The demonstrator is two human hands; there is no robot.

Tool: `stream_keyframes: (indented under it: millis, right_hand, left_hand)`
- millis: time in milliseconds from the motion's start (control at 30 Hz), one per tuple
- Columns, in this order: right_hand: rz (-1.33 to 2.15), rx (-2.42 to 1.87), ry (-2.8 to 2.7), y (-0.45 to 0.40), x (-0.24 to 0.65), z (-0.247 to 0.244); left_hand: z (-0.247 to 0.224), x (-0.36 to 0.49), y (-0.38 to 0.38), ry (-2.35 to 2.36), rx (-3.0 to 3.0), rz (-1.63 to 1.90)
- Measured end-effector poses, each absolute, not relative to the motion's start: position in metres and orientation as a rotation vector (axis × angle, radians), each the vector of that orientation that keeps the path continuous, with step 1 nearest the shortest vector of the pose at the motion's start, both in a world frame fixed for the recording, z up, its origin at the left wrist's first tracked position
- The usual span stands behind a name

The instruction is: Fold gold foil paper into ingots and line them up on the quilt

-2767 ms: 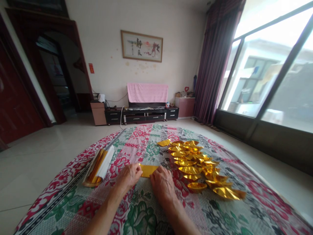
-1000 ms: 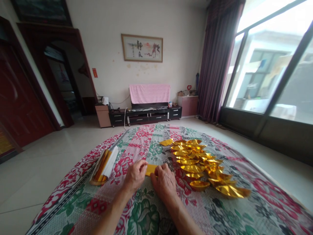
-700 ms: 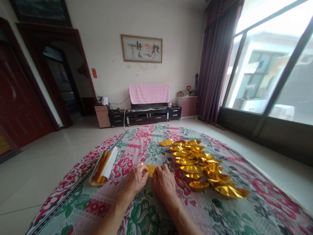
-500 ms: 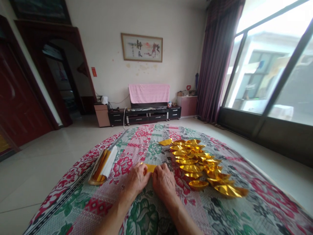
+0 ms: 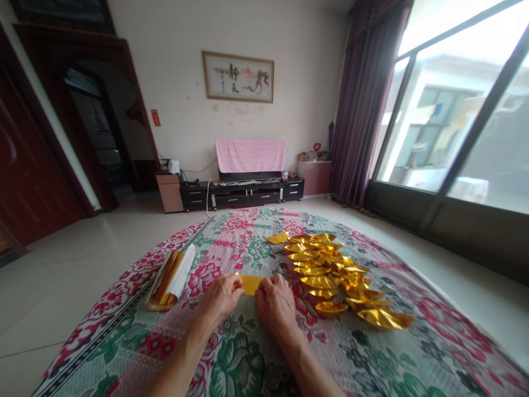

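Observation:
A flat strip of gold foil paper (image 5: 250, 285) lies across the space between my two hands, just above or on the flowered cloth. My left hand (image 5: 224, 295) pinches its left end, fingers closed. At the right end, my right hand (image 5: 275, 298) has its fingers curled down on the paper. To the right sit several folded gold paper ingots (image 5: 320, 283), boat-shaped and shiny, in rough rows. One flatter folded gold piece (image 5: 277, 238) rests at their far left. A roll of gold and white paper sheets (image 5: 171, 280) lies left of my hands.
The patterned tablecloth (image 5: 243, 358) covers a rounded table. Beyond it, across the tiled floor, stands a low black cabinet (image 5: 231, 199) with a pink cloth (image 5: 250, 156) over what is on it. Windows and a purple curtain (image 5: 353, 110) are on the right.
My left hand has shifted left, away from the right hand, so more of the gold paper strip shows between them. The view has turned slightly; the ingots and roll lie as before.

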State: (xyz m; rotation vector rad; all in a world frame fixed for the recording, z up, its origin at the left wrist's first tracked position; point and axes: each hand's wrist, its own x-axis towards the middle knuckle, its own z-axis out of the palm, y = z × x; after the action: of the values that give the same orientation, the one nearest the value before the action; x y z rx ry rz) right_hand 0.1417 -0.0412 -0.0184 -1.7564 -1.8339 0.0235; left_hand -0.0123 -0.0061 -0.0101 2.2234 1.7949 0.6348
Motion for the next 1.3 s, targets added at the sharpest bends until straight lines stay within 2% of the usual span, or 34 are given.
stream_keyframes:
  millis: [433, 933, 1300]
  right_hand:
    - [0.259, -1.676, -1.767, -0.033, 0.16, -0.028]
    - [0.208, -1.652, -1.769, -0.034, 0.161, -0.033]
    - [0.099, -1.67, -1.682, -0.044, 0.155, -0.021]
  left_hand:
    - [-0.011, -0.027, 0.005, 1.706, 2.141, 0.591]
    - [-0.021, -0.032, 0.011, 1.662, 2.148, 0.643]
    - [-0.007, -0.034, 0.001, 1.709, 2.033, 0.765]
